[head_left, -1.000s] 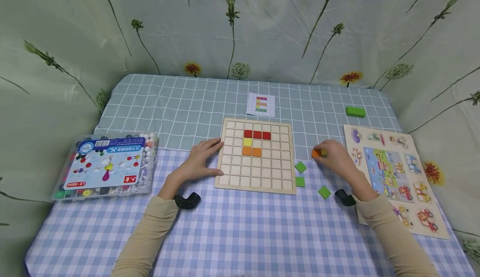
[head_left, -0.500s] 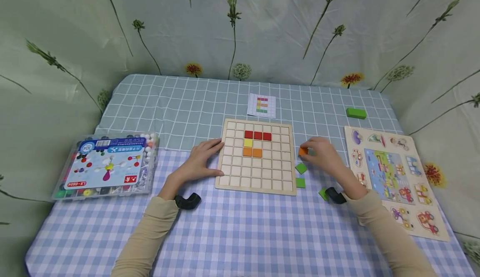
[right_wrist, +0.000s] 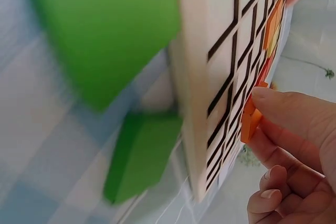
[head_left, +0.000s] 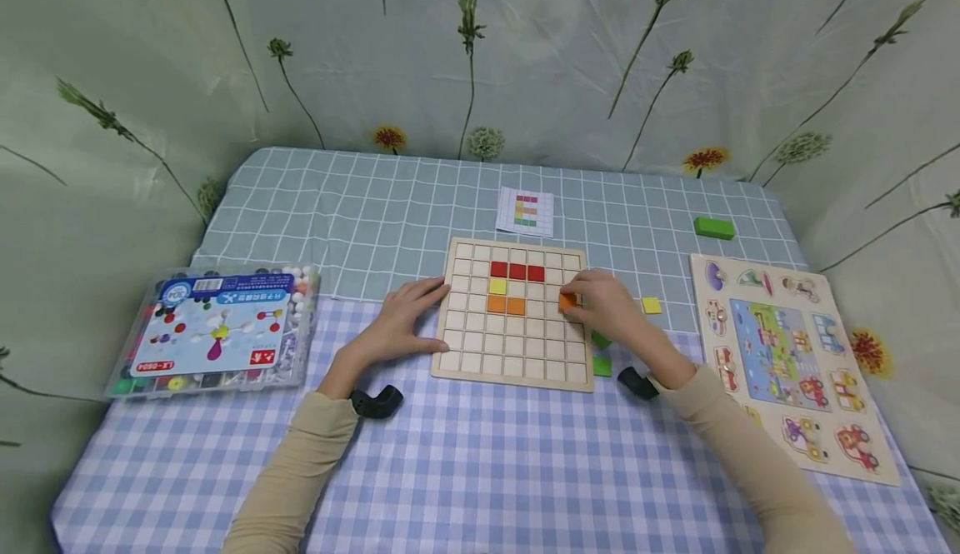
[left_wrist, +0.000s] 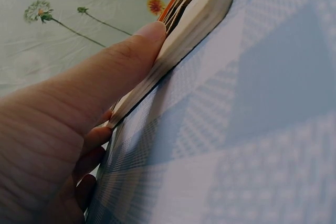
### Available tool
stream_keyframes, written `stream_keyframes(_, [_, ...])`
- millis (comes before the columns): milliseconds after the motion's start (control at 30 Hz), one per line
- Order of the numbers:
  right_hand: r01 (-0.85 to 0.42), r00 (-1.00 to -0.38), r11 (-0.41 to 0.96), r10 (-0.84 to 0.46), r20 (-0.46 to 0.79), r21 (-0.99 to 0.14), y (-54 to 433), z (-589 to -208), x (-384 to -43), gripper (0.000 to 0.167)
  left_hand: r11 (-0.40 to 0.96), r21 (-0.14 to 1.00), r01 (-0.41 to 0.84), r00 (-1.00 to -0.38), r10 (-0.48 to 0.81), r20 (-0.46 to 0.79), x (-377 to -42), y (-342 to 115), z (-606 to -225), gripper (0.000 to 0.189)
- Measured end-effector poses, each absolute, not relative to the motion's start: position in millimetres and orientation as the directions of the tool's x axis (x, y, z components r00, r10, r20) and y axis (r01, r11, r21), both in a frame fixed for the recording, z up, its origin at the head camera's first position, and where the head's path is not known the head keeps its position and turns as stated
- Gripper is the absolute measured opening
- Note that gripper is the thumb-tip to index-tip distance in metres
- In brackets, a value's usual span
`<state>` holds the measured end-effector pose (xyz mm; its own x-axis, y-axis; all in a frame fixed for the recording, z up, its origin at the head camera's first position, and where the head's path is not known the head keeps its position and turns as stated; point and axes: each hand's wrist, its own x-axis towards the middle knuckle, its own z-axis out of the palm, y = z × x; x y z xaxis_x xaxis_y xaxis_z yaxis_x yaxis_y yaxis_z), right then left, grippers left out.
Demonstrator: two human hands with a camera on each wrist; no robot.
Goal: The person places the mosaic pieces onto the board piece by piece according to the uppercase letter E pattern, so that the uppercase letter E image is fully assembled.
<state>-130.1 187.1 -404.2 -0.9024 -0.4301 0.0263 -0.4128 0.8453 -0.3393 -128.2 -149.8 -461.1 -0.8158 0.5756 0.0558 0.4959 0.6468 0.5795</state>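
My right hand [head_left: 611,308] pinches an orange square tile [head_left: 567,301] between thumb and fingers, above the right part of a wooden grid board [head_left: 553,348]. In the right wrist view this orange tile [right_wrist: 250,124] stands tilted at the fingertips. Along the board's left edge, my left hand [head_left: 397,321] rests with thumb and fingertips spread; the thumb [left_wrist: 118,61] touches the rim in the left wrist view. Three red tiles [head_left: 517,272], one yellow tile [head_left: 497,286] and two orange tiles [head_left: 497,304] sit in the grid. Two green tiles [head_left: 602,366] lie beside the board's right edge.
Behind the board lies a card [head_left: 525,212] with a coloured grid pattern. A loose yellow tile [head_left: 652,306] and a green bar [head_left: 714,228] are to the right, near a wooden picture puzzle [head_left: 780,354]. A clear plastic box [head_left: 213,329] of coloured balls stands at left.
My right hand has moved left with the orange tile, from beside the puzzle to over the board's right side. The loose yellow tile has come into sight. My left hand stays put.
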Motion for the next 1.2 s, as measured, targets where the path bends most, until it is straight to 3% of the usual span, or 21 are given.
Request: stream_keyframes(1200, [-0.497,-0.85,0.806,-0.527,-0.005,-0.321,148,-411,-136,0.024,0.642,0.588,0.493,-0.814,0.578,0.051,-128,-150,-459,0.092])
